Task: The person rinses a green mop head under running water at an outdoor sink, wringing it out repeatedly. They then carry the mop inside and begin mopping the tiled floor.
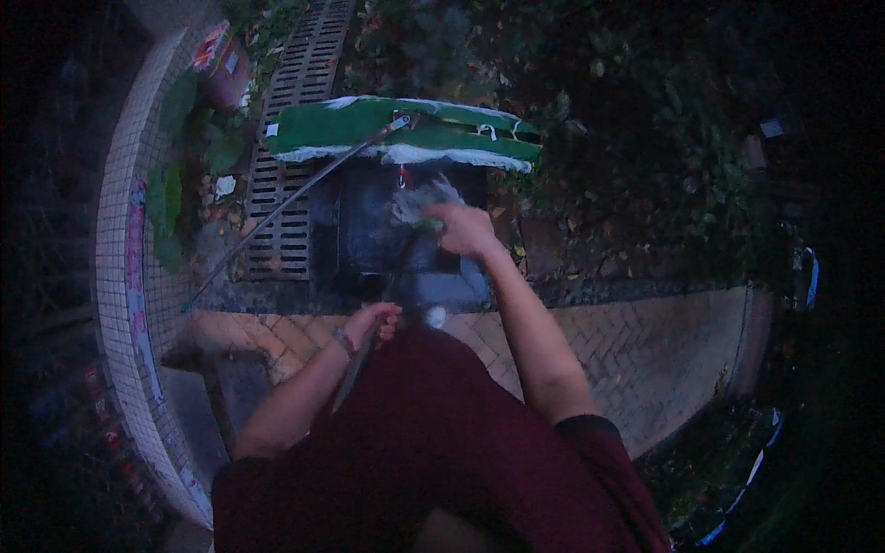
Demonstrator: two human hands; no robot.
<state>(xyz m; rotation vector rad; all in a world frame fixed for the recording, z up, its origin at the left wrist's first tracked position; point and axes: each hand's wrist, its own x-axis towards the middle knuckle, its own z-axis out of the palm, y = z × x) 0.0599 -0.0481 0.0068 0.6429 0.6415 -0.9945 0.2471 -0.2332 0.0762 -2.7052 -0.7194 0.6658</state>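
Note:
My left hand (pixel 375 323) is closed around a long thin dark handle in front of my waist. The handle runs up toward a blurred greyish-white tuft (pixel 420 202), too blurred to name. Beside that tuft, above a dark box-like surface (pixel 366 235), is my right hand (pixel 464 227) with a finger extended; whether it grips anything is not clear. Beyond both hands lies a green flat mop head (pixel 332 128) with white fringe, its thin metal pole (pixel 276 209) slanting down to the left. A small red and metal hook (pixel 402 177) hangs below the mop's middle.
A slotted drain grate (pixel 280 235) runs along the left of the dark surface. Farther left stands a white-tiled low wall (pixel 121 207), with a reddish box (pixel 225 69) near it. Dark plants (pixel 622 152) fill the right. Brick paving (pixel 622 359) lies nearer me.

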